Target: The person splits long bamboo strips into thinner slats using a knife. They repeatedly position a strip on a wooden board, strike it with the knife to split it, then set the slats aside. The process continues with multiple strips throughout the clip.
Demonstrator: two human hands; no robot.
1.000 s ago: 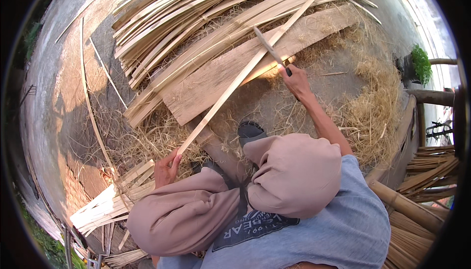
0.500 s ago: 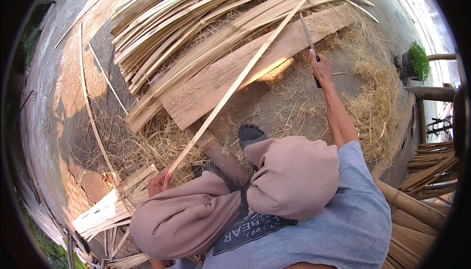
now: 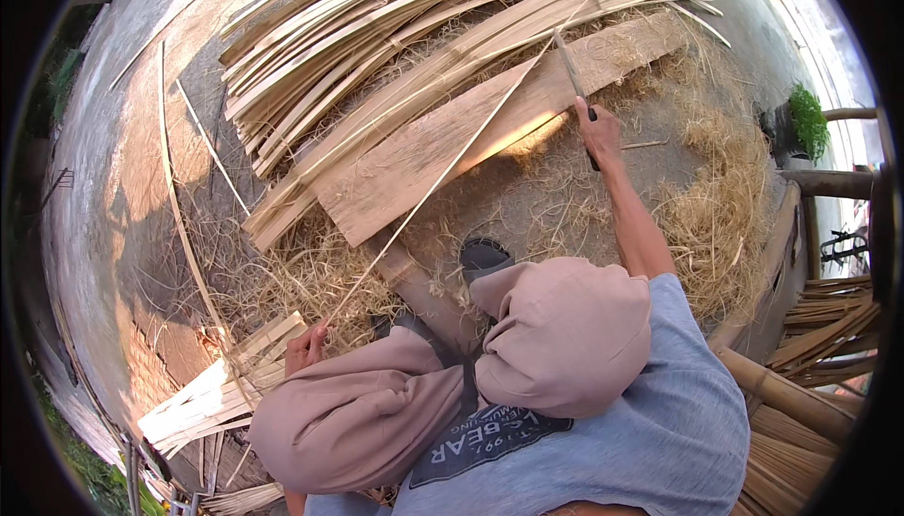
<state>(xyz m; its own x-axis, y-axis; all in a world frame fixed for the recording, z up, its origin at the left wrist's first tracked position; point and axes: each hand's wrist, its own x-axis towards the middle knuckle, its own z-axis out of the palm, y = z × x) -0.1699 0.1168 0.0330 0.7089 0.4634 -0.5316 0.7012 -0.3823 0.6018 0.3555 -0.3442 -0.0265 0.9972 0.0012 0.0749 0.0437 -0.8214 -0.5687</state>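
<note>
My left hand (image 3: pixel 304 347), low by my left knee, is closed around the near end of a long thin bamboo strip (image 3: pixel 448 171). The strip slants up and away to the right, its narrow edge toward me, crossing over a wide wooden plank (image 3: pixel 386 182). My right hand (image 3: pixel 601 132) is wrapped around the dark handle of a long-bladed knife (image 3: pixel 571 68). The blade points away, and its tip meets or overlaps the strip near the far end; I cannot tell whether they touch.
Beyond the plank lies a large pile of split bamboo strips (image 3: pixel 358 64). Curly shavings (image 3: pixel 720 177) cover the ground at right and around the plank. More strips (image 3: pixel 212 403) lie at lower left. A thick bamboo pole (image 3: pixel 786 394) and a green plant (image 3: pixel 807 120) are at right.
The strip has turned from its flat face to its narrow edge. My right hand and the knife have moved left, bringing the blade to the strip. My left hand keeps its place.
</note>
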